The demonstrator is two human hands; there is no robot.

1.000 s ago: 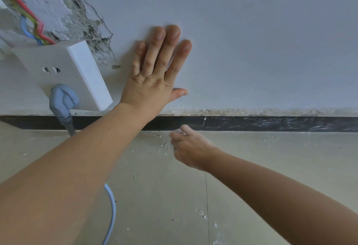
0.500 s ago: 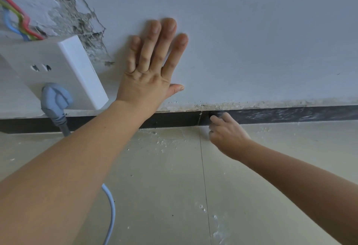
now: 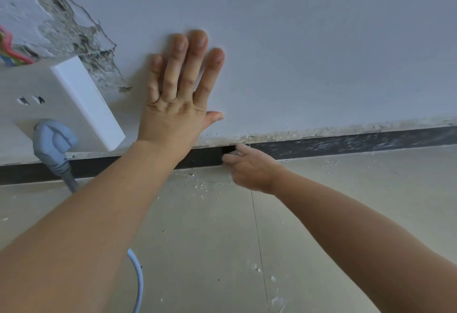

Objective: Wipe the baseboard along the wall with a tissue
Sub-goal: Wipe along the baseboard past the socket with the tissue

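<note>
Pressing the left hand (image 3: pixel 173 119) flat on the wall (image 3: pixel 321 52), fingers straight, pointing to 12 o'clock. Pinching a tissue (image 3: pixel 232 156), barely seen, in the curled right hand (image 3: pixel 252 171) against the baseboard (image 3: pixel 346 142) at 5 o'clock. Stretching long from 9 to 3 o'clock, with open floor (image 3: pixel 210 238) below and a socket (image 3: pixel 61 97) at 9.

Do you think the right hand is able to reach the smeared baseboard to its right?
Likely yes: the right hand sits at the baseboard, and that stretch runs uncovered beside it.
</note>
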